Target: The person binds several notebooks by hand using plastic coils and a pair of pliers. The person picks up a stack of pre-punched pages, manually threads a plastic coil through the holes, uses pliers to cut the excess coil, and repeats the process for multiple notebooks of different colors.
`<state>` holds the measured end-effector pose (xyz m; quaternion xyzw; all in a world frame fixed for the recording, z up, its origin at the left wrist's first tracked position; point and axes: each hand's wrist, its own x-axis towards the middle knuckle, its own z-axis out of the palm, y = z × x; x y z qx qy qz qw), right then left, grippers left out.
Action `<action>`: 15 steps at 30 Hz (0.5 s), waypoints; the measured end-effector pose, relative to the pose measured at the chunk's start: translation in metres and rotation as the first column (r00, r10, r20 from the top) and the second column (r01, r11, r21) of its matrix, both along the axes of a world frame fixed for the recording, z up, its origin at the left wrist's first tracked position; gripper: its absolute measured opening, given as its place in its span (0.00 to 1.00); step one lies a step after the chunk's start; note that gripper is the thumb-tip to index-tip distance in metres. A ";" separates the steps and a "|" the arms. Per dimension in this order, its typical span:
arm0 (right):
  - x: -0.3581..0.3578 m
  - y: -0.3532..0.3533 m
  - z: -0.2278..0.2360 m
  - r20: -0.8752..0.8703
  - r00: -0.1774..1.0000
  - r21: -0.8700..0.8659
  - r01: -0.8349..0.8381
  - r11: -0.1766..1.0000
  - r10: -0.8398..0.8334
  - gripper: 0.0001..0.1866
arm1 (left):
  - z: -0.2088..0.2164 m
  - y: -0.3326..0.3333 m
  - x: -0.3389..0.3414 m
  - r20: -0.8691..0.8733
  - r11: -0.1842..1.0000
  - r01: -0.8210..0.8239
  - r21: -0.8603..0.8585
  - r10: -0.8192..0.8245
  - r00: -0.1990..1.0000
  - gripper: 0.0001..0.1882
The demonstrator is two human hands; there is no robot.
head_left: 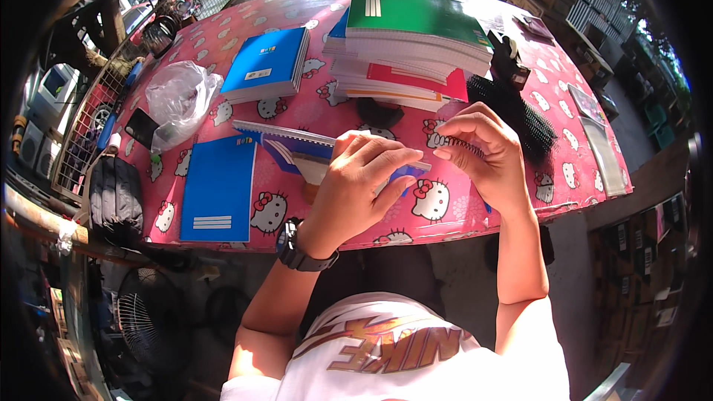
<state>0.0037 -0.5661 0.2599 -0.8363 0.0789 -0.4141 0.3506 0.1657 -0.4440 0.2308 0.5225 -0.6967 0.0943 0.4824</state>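
My left hand [364, 178], with a black watch on its wrist, grips a blue-covered notebook [286, 145] held tilted above the table, its long punched edge upward. Much of that notebook is behind the hand. To the right of its end, my right hand [486, 156] pinches a short dark spiral coil [464, 145] between thumb and fingers. Whether the coil touches the notebook's edge, I cannot tell. A blue notebook [219, 189] lies flat at the left. Beyond my right hand sits a heap of black spiral coils [531, 122].
A pink patterned cloth [405, 234] covers the table. Toward the back stand a stack of blue notebooks [264, 63] and a taller stack topped by a green notebook [416, 18]. A clear plastic bag [182, 96] and a dark phone [141, 128] lie left. A fan [141, 312] stands below.
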 end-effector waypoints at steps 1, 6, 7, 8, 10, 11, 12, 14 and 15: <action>-0.001 0.000 0.003 -0.003 1.000 -0.008 0.004 1.000 -0.004 0.12 | 0.001 0.000 -0.001 0.004 1.000 -0.022 0.010 0.022 1.000 0.11; -0.013 0.004 0.001 -0.209 0.976 0.112 -0.040 0.993 0.063 0.11 | -0.004 0.002 0.005 0.058 1.000 0.011 -0.006 -0.011 0.998 0.10; -0.016 0.005 -0.002 -0.190 0.969 0.242 -0.113 0.964 0.161 0.11 | -0.005 0.002 0.005 0.068 0.999 0.034 -0.039 -0.031 0.997 0.10; -0.017 0.008 -0.002 -0.210 0.964 0.240 -0.112 0.964 0.164 0.12 | -0.012 0.003 0.006 0.081 0.996 0.044 -0.074 -0.038 0.996 0.11; -0.016 0.011 -0.005 -0.240 0.957 0.170 -0.125 0.978 0.164 0.12 | -0.019 0.011 0.005 0.095 0.995 0.039 -0.094 -0.030 0.995 0.11; -0.016 0.012 -0.006 -0.266 0.951 0.080 -0.144 0.986 0.160 0.12 | -0.021 0.015 0.005 0.116 0.991 0.033 -0.132 -0.017 0.993 0.10; -0.014 0.013 -0.005 -0.296 0.943 0.044 -0.144 0.989 0.151 0.12 | -0.024 0.018 0.005 0.138 0.991 0.030 -0.130 -0.012 0.990 0.11; -0.014 0.015 -0.006 -0.332 0.927 0.064 -0.160 0.985 0.172 0.12 | -0.026 0.021 0.003 0.144 0.994 0.025 -0.102 -0.010 0.990 0.11; -0.015 0.016 -0.007 -0.369 0.910 0.071 -0.177 0.982 0.190 0.11 | -0.026 0.022 0.002 0.151 0.996 0.018 -0.089 -0.004 0.989 0.11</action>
